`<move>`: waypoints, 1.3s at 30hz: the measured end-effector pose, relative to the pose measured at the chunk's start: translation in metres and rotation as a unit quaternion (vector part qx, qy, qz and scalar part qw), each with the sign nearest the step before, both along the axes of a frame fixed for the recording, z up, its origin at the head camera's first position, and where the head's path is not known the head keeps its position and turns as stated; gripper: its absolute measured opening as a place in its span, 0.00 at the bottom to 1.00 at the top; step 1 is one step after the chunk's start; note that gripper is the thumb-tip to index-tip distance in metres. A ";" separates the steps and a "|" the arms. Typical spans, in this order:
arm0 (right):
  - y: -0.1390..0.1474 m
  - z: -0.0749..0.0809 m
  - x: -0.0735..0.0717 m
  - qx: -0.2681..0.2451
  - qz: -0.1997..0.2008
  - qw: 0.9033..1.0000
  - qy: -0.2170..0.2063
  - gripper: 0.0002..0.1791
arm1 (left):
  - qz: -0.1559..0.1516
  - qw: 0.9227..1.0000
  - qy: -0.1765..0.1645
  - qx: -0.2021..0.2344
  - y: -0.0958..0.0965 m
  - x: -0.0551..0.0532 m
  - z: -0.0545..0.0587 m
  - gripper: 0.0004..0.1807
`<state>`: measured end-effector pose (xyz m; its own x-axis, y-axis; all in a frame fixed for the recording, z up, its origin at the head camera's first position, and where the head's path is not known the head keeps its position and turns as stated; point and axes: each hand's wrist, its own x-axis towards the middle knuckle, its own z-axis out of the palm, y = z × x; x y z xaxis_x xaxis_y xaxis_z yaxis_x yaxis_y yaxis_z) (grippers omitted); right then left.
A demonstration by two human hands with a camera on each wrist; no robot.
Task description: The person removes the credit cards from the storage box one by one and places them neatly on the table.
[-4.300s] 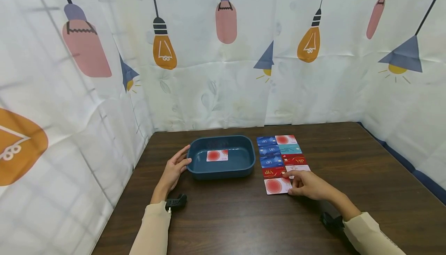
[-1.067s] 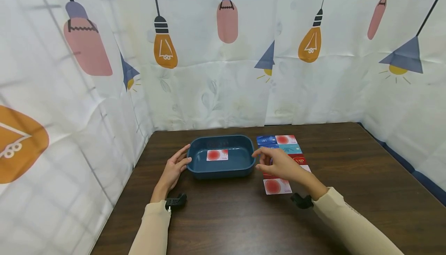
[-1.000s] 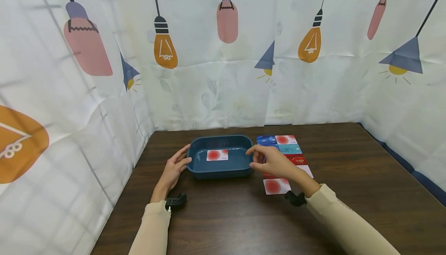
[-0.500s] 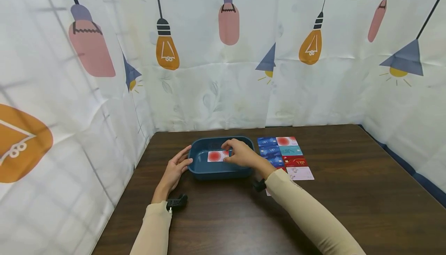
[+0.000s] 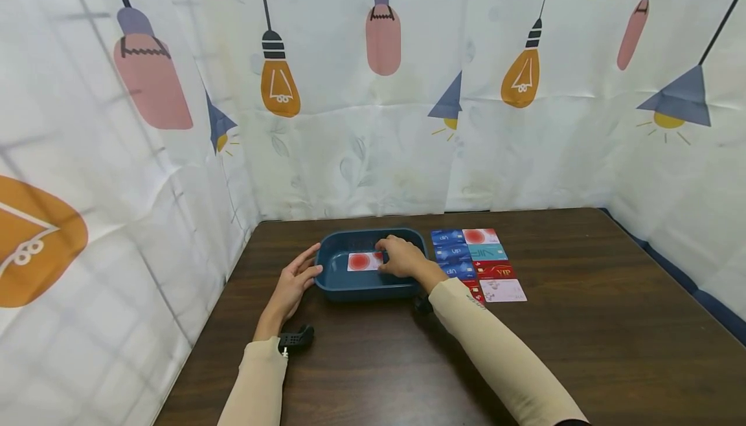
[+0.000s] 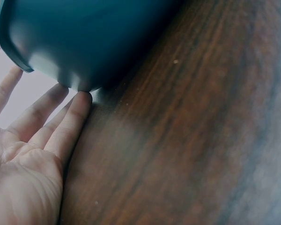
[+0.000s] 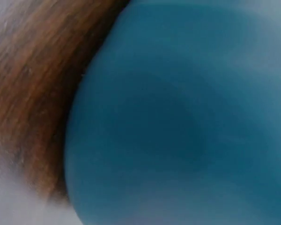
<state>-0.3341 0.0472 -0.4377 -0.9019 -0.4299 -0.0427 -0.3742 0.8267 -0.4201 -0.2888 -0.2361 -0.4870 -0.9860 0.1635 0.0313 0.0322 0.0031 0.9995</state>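
A dark blue plastic basin (image 5: 373, 295) stands on the table. My left hand (image 5: 291, 285) rests against its left end in the head view; in the left wrist view its extended fingers (image 6: 70, 122) touch the outer wall. Inside the basin lies a white card with a red circle (image 5: 359, 261). My right hand (image 5: 403, 259) reaches over the near rim, thumb and bent fingers at the card's right end. Whether they pinch it is hidden. The right wrist view shows only the blurred basin wall (image 7: 154, 117).
Right of the basin, two columns of cards lie flat: blue ones (image 5: 451, 254), a teal one (image 5: 488, 252), red ones (image 5: 494, 269), a pinkish-white one (image 5: 503, 290) and another red-circle card (image 5: 481, 236). My right sleeve (image 5: 495, 345) crosses the near table (image 5: 361, 374).
My right hand has left the near end of the card columns and moved left into the basin, with a slight shift in the last half second. The left hand has stayed put.
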 end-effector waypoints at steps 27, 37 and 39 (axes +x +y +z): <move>-0.002 -0.011 -0.007 -0.014 0.011 1.000 -0.025 0.29 | -0.008 1.000 0.005 0.000 -0.001 0.000 -0.002 0.33; -0.003 -0.009 -0.007 -0.014 0.007 0.999 -0.034 0.28 | -0.010 1.000 0.007 -0.005 -0.001 -0.001 -0.002 0.33; -0.003 -0.009 -0.007 -0.005 0.003 1.000 -0.026 0.27 | -0.010 1.000 0.008 -0.007 -0.002 0.000 -0.002 0.33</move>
<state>-0.3415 0.0437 -0.4468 -0.8961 -0.4355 -0.0854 -0.3561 0.8203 -0.4476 -0.2889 -0.2376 -0.4889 -0.9820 0.1833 0.0446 0.0485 0.0171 0.9987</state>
